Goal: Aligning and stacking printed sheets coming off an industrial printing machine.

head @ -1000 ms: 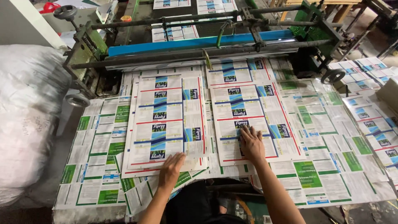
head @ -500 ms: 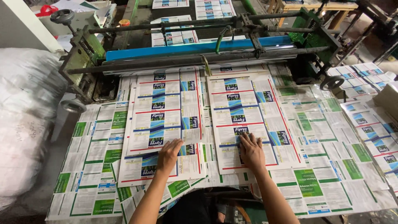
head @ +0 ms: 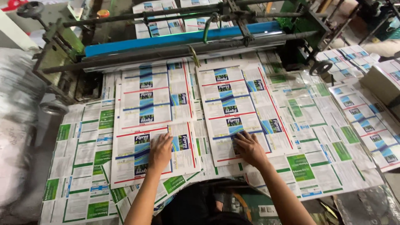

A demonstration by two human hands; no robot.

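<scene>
Two stacks of glossy printed sheets, white with red lines and blue panels, lie side by side on the table (head: pixel 366 175) below the machine's blue roller (head: pixel 183 38). The left hand (head: pixel 160 151) rests flat, fingers spread, on the near end of the left stack (head: pixel 154 121); the right hand (head: pixel 250 148) presses flat, fingers splayed, on the near edge of the right stack (head: pixel 239 104). Green-and-white sheets (head: pixel 83 166) cover the table beneath

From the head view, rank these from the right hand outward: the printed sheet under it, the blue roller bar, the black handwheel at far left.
1. Printed sheet: directly under the right hand.
2. Blue roller bar: beyond the sheets, across the machine.
3. Black handwheel: top-left corner.
</scene>
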